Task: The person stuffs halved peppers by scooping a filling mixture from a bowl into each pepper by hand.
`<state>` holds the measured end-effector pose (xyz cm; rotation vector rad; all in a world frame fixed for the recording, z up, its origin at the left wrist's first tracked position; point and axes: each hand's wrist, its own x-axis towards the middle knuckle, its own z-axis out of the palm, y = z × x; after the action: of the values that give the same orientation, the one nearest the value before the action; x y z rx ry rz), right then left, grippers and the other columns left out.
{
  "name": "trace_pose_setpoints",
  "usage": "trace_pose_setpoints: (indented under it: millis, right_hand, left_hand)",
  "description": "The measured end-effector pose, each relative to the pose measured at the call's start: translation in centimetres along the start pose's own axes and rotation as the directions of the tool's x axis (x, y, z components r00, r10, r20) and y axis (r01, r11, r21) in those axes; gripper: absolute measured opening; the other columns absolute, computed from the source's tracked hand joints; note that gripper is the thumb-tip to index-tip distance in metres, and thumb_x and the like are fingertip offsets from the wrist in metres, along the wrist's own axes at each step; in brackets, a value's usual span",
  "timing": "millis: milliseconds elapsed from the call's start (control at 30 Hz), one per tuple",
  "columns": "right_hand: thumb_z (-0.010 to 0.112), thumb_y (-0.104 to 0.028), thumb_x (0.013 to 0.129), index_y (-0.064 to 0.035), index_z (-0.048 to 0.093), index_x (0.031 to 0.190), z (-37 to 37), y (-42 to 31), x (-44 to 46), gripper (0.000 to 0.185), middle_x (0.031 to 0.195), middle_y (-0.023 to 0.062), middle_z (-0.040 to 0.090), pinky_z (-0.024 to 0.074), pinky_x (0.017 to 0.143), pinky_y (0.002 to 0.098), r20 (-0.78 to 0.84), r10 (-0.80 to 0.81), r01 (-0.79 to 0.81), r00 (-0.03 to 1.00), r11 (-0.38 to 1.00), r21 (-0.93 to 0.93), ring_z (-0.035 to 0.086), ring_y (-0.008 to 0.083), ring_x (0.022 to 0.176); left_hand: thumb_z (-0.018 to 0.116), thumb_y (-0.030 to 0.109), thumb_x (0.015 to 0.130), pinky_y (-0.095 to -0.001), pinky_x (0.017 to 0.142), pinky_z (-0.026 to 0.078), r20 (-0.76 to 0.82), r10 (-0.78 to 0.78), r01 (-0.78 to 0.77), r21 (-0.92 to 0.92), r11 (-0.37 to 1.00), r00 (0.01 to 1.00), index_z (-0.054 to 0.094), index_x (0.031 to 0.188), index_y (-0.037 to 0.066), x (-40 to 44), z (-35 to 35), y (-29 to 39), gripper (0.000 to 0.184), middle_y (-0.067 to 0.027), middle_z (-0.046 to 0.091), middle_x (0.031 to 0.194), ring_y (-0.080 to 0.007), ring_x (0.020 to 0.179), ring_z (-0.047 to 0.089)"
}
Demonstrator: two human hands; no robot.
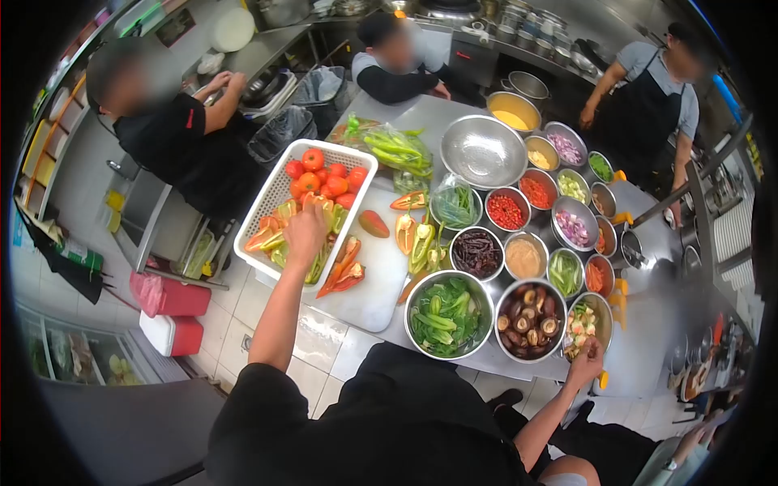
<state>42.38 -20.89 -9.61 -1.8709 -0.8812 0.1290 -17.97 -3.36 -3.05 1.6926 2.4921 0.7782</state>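
My left hand (305, 235) reaches down into a white plastic basket (248, 231), its bent fingers closed on a pepper piece (316, 204) among other halved peppers. Whole red tomatoes (312, 176) fill the basket's far end. On the white cutting board (369, 287) beside it lie red pepper pieces (344, 266) and green-yellow halves (421, 243). At the near right, my right hand (585, 366) has its fingers bent at the near rim of a metal bowl (602, 312) of mixed chopped vegetables (580, 326). The fingers partly hide that rim.
Several metal bowls crowd the table, including leafy greens (442, 316), mushrooms (531, 320), dried chilies (476, 253) and an overturned-looking colander (484, 152). Bagged green peppers (397, 150) lie behind the basket. Co-workers stand left (174, 134), across (397, 61) and right (656, 93).
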Motion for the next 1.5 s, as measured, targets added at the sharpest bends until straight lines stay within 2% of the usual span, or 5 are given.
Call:
trace_pose_setpoints:
  millis: [267,767,1100,1233,1500]
  right_hand:
    - [0.063,-0.016,0.085,0.0021,0.064,0.098,-0.2,-1.2,-0.3,0.022,0.085,0.0062,0.065,0.0461,0.067,0.0242,-0.075,0.064,-0.067,0.995,0.997,-0.038,0.057,0.0104,0.074]
    - [0.062,-0.013,0.086,0.0046,0.061,0.101,-0.8,-0.7,-1.2,0.023,0.088,0.007,0.064,0.0461,0.072,0.0237,0.041,0.075,-0.082,0.996,0.981,0.178,0.059,0.0116,0.08]
    - [0.063,-0.005,0.081,0.0018,0.062,0.104,0.4,-2.2,-1.3,0.025,0.088,0.0095,0.064,0.048,0.07,0.0267,-0.082,0.093,-0.087,0.992,0.994,0.067,0.061,0.0156,0.08]
    - [0.063,-0.006,0.08,0.0001,0.061,0.108,1.8,-10.6,-2.1,0.029,0.095,0.0106,0.063,0.0492,0.068,0.0281,0.026,-0.022,0.019,0.999,0.994,0.103,0.062,0.0175,0.081]
    - [0.072,-0.014,0.071,0.0025,0.055,0.116,3.8,-19.9,-3.0,0.051,0.093,0.0166,0.062,0.0495,0.066,0.0356,0.292,-0.164,0.126,0.942,0.981,0.146,0.062,0.0286,0.076]
  left_hand:
    - [0.062,0.018,0.08,-0.0459,0.077,0.047,-0.26,0.315,-0.327,-0.003,0.945,0.913,0.06,0.102,-0.004,-2.1,-1.5,6.6,0.031,-0.0215,0.058,0.096,-0.0393,0.09,0.056]
    - [0.058,0.035,0.081,-0.0375,0.081,0.048,0.654,0.037,0.137,-0.213,0.967,0.756,0.066,0.092,-0.004,4.0,12.4,10.4,0.041,-0.0249,0.064,0.093,-0.0331,0.094,0.063]
    - [0.055,0.017,0.089,-0.0373,0.059,0.049,0.133,0.112,-0.052,-0.389,0.92,0.985,0.048,0.101,-0.004,-2.1,5.0,11.7,0.025,-0.022,0.061,0.091,-0.0301,0.072,0.063]
    - [0.055,0.019,0.091,-0.0263,0.054,0.049,0.573,0.269,0.507,-0.816,0.278,0.774,0.049,0.116,-0.002,-6.6,2.3,17.1,0.033,-0.0135,0.062,0.095,-0.0167,0.074,0.061]
    - [0.057,0.01,0.088,-0.0272,0.055,0.05,0.624,0.653,0.592,-0.74,0.319,0.429,0.048,0.108,-0.003,-16.4,4.0,28.1,0.026,-0.0127,0.062,0.09,-0.017,0.071,0.061]
